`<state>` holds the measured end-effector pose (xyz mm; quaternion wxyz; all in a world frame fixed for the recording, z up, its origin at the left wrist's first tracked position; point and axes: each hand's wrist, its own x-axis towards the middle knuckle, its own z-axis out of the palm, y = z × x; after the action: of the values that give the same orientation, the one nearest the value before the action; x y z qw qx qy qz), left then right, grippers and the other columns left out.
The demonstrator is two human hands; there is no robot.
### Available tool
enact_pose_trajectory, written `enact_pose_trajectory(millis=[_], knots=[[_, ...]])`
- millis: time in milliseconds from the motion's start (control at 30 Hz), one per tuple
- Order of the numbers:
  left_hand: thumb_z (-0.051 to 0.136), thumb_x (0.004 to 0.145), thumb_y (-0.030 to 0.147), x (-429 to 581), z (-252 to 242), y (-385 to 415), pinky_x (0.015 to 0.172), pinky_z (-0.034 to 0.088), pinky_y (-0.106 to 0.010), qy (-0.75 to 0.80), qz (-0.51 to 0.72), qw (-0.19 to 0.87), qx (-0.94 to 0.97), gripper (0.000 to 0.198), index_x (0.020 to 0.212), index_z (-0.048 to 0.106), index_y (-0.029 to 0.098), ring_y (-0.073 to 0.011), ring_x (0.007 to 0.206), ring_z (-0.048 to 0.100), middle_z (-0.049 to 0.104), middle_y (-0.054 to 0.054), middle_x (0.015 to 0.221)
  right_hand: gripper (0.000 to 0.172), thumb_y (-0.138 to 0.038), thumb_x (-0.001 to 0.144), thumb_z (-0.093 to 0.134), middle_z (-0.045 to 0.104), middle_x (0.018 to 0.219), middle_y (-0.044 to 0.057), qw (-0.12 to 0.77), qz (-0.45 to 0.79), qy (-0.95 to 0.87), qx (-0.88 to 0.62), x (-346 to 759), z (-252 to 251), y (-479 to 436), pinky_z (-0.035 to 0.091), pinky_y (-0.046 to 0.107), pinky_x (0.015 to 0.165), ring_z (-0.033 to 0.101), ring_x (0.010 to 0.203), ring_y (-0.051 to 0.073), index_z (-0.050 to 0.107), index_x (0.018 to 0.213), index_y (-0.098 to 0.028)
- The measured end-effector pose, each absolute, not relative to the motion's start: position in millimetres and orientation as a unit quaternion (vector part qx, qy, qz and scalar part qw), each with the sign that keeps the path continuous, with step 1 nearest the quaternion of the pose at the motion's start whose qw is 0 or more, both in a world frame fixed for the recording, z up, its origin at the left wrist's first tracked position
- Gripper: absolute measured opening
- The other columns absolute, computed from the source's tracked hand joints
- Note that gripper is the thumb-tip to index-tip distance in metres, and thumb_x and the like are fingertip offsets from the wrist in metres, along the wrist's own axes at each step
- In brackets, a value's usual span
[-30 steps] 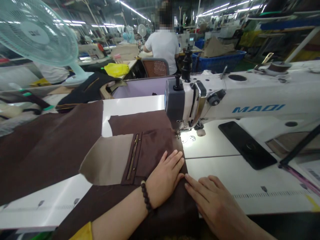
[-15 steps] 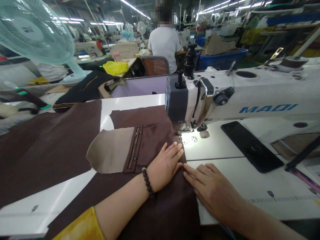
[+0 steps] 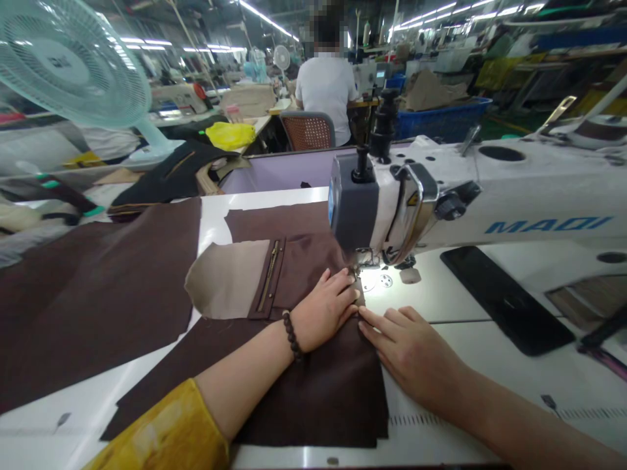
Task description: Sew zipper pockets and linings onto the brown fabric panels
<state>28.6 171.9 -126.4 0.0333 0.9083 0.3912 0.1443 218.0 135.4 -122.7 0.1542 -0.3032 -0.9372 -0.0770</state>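
A dark brown fabric panel (image 3: 313, 391) lies on the white machine bed, its right edge running under the presser foot (image 3: 365, 261) of the sewing machine (image 3: 421, 196). A brass zipper (image 3: 268, 277) is set into the panel, with a beige pocket piece (image 3: 228, 279) beside it. My left hand (image 3: 321, 313) rests flat on the panel, fingers stretched out, tips close in front of the needle area. Just to the right, my right hand (image 3: 409, 346) touches the panel's edge with extended fingertips. Its palm side is hidden.
A black phone (image 3: 507, 300) lies right of my right hand. Another brown piece (image 3: 98, 281) covers the left of the table. Beyond it are folded dark garments (image 3: 171, 166) and a fan (image 3: 73, 62). A co-worker (image 3: 326, 81) sits ahead, facing away.
The panel has slid away from me toward the needle, and its near edge now shows on the table. Both hands have moved slightly forward with it. The camera view has shifted a little.
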Motion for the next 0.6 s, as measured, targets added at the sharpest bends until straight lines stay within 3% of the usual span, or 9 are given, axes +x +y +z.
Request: enact_pose_trajectory(millis=[333,600], knots=[[0.044,0.087,0.019,26,-119,192,0.099,0.029,-0.047,0.38,0.152,0.041,0.911,0.012,0.093,0.052,0.013,-0.0218,0.112,0.041,0.051,-0.01,0.11,0.03,-0.014,0.077,0.054,0.056,0.114,0.006,0.129,-0.091,-0.94,-0.303,214,-119,155,0.035,0.033,0.069,0.048,0.08,0.018,0.056,0.107,-0.012],[0.046,0.086,0.018,23,-116,201,0.099,0.03,-0.044,0.374,0.158,0.033,0.913,0.01,0.091,0.053,0.014,-0.0204,0.113,0.041,0.049,-0.009,0.115,0.029,-0.014,0.077,0.051,0.057,0.114,0.006,0.181,-0.092,-0.93,-0.305,212,-123,159,0.037,0.033,0.073,0.049,0.082,0.018,0.058,0.105,-0.012]])
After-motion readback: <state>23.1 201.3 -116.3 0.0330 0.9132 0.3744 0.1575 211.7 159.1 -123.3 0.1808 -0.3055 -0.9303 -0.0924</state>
